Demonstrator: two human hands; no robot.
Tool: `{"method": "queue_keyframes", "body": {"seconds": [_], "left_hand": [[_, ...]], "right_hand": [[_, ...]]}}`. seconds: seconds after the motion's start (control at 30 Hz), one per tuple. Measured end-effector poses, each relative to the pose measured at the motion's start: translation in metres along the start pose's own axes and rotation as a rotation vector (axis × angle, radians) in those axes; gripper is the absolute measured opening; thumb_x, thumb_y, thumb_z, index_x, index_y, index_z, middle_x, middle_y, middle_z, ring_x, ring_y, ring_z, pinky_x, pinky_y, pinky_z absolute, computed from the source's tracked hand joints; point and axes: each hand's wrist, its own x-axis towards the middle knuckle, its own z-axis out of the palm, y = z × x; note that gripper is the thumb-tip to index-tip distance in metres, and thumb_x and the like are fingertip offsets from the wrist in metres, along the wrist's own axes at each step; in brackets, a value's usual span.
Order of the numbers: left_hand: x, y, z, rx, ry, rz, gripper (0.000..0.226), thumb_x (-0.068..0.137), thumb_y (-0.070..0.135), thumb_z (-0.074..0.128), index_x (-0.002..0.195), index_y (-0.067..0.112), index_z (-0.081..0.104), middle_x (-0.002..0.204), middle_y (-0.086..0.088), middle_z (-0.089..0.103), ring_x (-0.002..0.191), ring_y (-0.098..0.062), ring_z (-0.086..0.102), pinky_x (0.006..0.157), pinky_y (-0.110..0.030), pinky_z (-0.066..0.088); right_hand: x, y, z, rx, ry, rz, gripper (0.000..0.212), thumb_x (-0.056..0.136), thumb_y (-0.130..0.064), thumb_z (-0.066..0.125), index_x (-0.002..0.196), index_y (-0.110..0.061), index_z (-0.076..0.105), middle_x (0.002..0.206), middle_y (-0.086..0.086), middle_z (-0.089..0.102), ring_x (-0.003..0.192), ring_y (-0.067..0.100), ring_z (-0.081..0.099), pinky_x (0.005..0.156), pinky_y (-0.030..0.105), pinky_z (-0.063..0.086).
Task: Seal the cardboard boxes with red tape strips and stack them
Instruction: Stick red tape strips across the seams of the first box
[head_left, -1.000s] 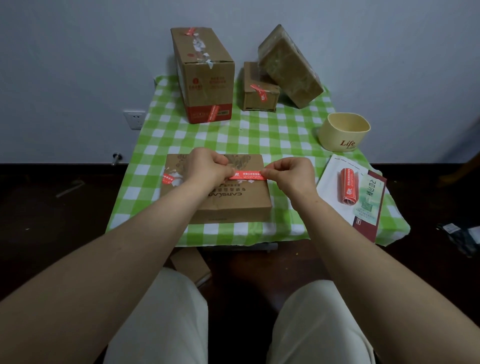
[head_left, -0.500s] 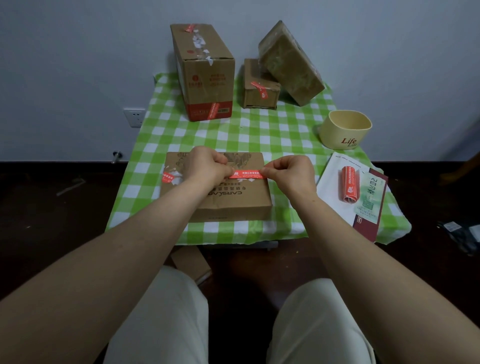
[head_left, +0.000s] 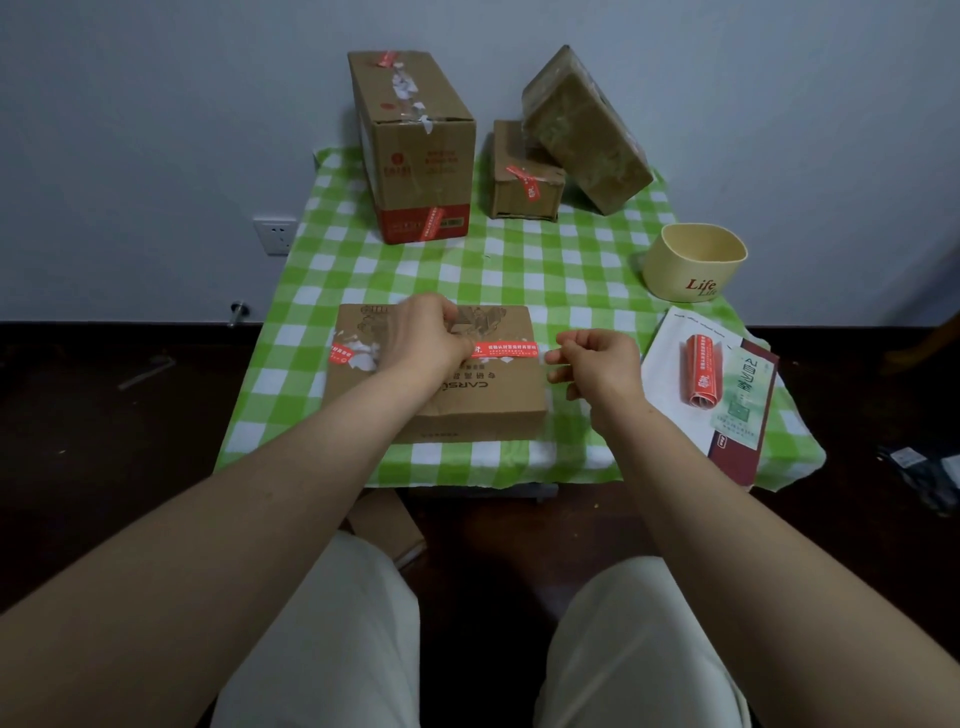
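The red tape strip (head_left: 505, 350) lies left-to-right across the top of the box (head_left: 467, 400) on the table (head_left: 519, 270). The left hand (head_left: 426, 338) pinches its left end. The right hand (head_left: 597, 364) hovers just beside the box, loosely curled and empty.

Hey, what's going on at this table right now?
A person is taping a flat cardboard box on the checked table. Their left hand pinches one end of a red tape strip lying on its top; the right hand hovers beside the other end, holding nothing. A tall box, a small box and a wrapped box leaning on it wait at the back.
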Motion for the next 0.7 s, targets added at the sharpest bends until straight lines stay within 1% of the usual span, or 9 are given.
{"method": "queue_keyframes", "body": {"seconds": [0.07,0.1,0.17,0.23,0.27,0.33,0.4,0.5,0.7], "left_hand": [[-0.005,-0.003,-0.002,0.063,0.058,0.100,0.042,0.082,0.016,0.071,0.123,0.016,0.059,0.127,-0.006,0.048,0.115,-0.024,0.050,0.095,-0.030,0.040],[-0.010,-0.005,-0.004,0.076,0.101,0.221,0.039,0.084,0.012,0.068,0.121,0.016,0.061,0.124,-0.006,0.049,0.114,-0.023,0.049,0.095,-0.028,0.039],[-0.020,-0.010,-0.005,0.134,0.125,0.564,0.030,0.086,0.008,0.061,0.115,0.012,0.066,0.113,-0.007,0.060,0.109,-0.024,0.052,0.096,-0.030,0.040],[-0.027,-0.016,-0.003,0.301,0.009,0.791,0.041,0.084,0.021,0.052,0.123,0.010,0.061,0.121,-0.008,0.063,0.119,-0.027,0.051,0.108,-0.043,0.035],[-0.032,-0.018,-0.002,0.411,-0.106,0.795,0.058,0.082,0.033,0.045,0.135,0.010,0.050,0.137,-0.007,0.053,0.132,-0.025,0.041,0.117,-0.043,0.021],[-0.036,-0.024,0.001,0.594,-0.275,0.717,0.084,0.078,0.052,0.030,0.150,0.012,0.018,0.158,-0.005,0.018,0.146,-0.016,0.010,0.118,-0.036,-0.004],[-0.036,-0.031,0.006,0.672,-0.305,0.688,0.095,0.079,0.064,0.032,0.152,0.012,0.000,0.160,-0.004,-0.001,0.147,-0.013,-0.003,0.117,-0.034,-0.011],[-0.033,-0.037,0.010,0.679,-0.262,0.693,0.100,0.084,0.065,0.046,0.151,0.011,-0.005,0.160,-0.005,-0.006,0.147,-0.014,-0.004,0.119,-0.033,-0.009],[-0.030,-0.046,0.014,0.656,-0.220,0.658,0.098,0.084,0.065,0.045,0.151,0.012,-0.003,0.160,-0.006,-0.004,0.147,-0.015,-0.004,0.119,-0.030,-0.007]], "right_hand": [[-0.003,-0.002,-0.003,-0.077,0.028,-0.087,0.029,0.092,0.004,0.036,0.103,-0.009,0.060,0.087,0.006,0.064,0.073,0.019,0.064,0.058,0.030,0.051],[-0.008,-0.004,-0.005,-0.156,0.026,-0.167,0.035,0.090,0.005,0.036,0.111,-0.009,0.061,0.099,0.007,0.065,0.092,0.023,0.065,0.077,0.035,0.054],[-0.024,-0.010,-0.005,-0.354,-0.057,-0.321,0.050,0.087,0.006,0.035,0.130,-0.012,0.053,0.131,0.004,0.057,0.124,0.020,0.050,0.103,0.027,0.038],[-0.039,-0.012,-0.002,-0.531,-0.226,-0.433,0.062,0.084,0.004,0.037,0.142,-0.015,0.038,0.150,0.002,0.036,0.139,0.016,0.031,0.107,0.018,0.022],[-0.043,-0.011,0.002,-0.606,-0.316,-0.460,0.067,0.081,-0.001,0.038,0.146,-0.014,0.030,0.155,0.002,0.025,0.144,0.015,0.020,0.111,0.018,0.014],[-0.044,-0.003,0.006,-0.784,-0.425,-0.469,0.084,0.070,-0.018,0.037,0.150,-0.011,0.015,0.159,0.006,0.007,0.147,0.016,0.004,0.117,0.023,0.001],[-0.042,0.006,0.009,-0.965,-0.456,-0.489,0.093,0.067,-0.024,0.039,0.151,-0.009,0.004,0.159,0.008,-0.005,0.147,0.018,-0.005,0.120,0.030,-0.003],[-0.040,0.012,0.008,-1.079,-0.439,-0.574,0.093,0.078,-0.021,0.055,0.150,-0.009,-0.002,0.159,0.009,-0.011,0.147,0.019,-0.009,0.120,0.032,-0.004],[-0.041,0.017,0.009,-1.276,-0.339,-0.681,0.098,0.083,-0.039,0.060,0.150,-0.009,-0.004,0.159,0.010,-0.010,0.147,0.021,-0.006,0.117,0.030,-0.005]]}}
